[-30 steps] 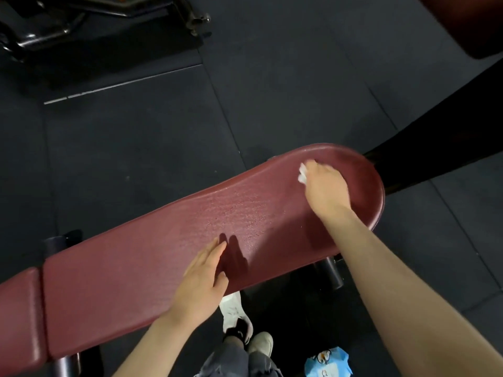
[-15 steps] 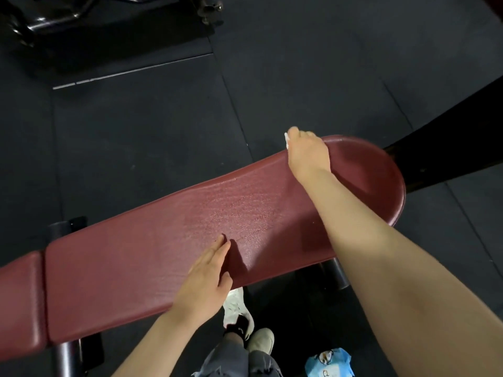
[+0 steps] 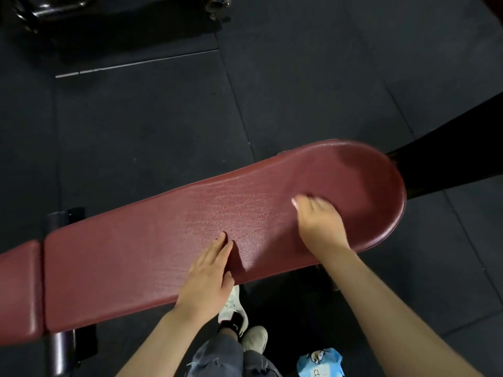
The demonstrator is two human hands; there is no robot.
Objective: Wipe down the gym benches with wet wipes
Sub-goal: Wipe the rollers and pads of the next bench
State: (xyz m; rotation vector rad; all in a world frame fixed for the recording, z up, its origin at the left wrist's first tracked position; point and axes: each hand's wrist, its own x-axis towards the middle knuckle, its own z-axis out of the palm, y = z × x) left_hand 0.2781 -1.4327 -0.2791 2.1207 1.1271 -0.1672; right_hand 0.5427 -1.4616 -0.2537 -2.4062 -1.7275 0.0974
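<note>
Head view shows the right hand (image 3: 319, 227), blurred, pulled back from the bench's (image 3: 163, 248) far edge toward its near edge, fingers bunched over a barely visible wet wipe (image 3: 294, 201), so that rounded end looks nearly covered, while the left hand (image 3: 209, 278) rests flat, holding nothing.

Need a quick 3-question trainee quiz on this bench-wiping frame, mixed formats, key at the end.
1. True or false: the left hand lies flat on the dark red padded bench.
2. The right hand is: A) over the bench's rounded end half, B) on the black rubber floor, C) on the blue wet-wipe pack.
3. Fill in: the blue pack lies on the ____, near the person's white shoes.

Key: 1 true; 2 A; 3 floor.
</note>
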